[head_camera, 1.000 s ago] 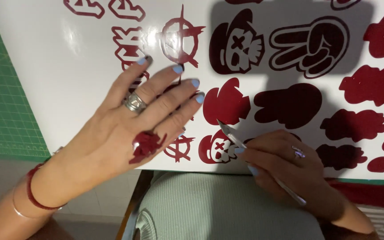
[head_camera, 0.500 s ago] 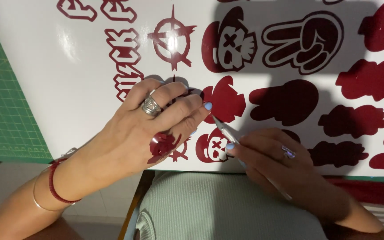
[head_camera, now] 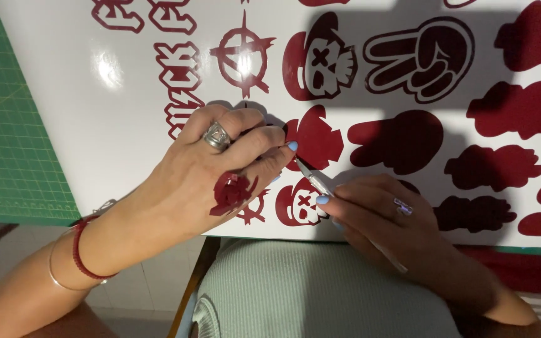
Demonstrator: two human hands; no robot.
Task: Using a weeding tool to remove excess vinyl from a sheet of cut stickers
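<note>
A white vinyl sheet [head_camera: 114, 119] with dark red cut-out stickers lies in front of me. My left hand [head_camera: 214, 175], wearing a silver ring and with scraps of red vinyl [head_camera: 231, 193] stuck to its back, has its fingers curled and fingertips pinched at the tip of a thin metal weeding tool [head_camera: 314, 180]. My right hand [head_camera: 386, 216] holds that tool like a pen, its tip near a red cap-shaped sticker [head_camera: 314, 141] and above a small skull sticker [head_camera: 295, 203].
A green cutting mat [head_camera: 7, 125] lies under the sheet at the left. The sheet's near edge hangs over my lap in pale green ribbed fabric [head_camera: 308, 288]. Red bracelets circle my left wrist [head_camera: 79, 253]. Several larger red stickers fill the sheet's right side.
My left hand went from flat with spread fingers to curled, its fingertips now pinched at the tool's tip. My right hand and tool stayed near the skull sticker.
</note>
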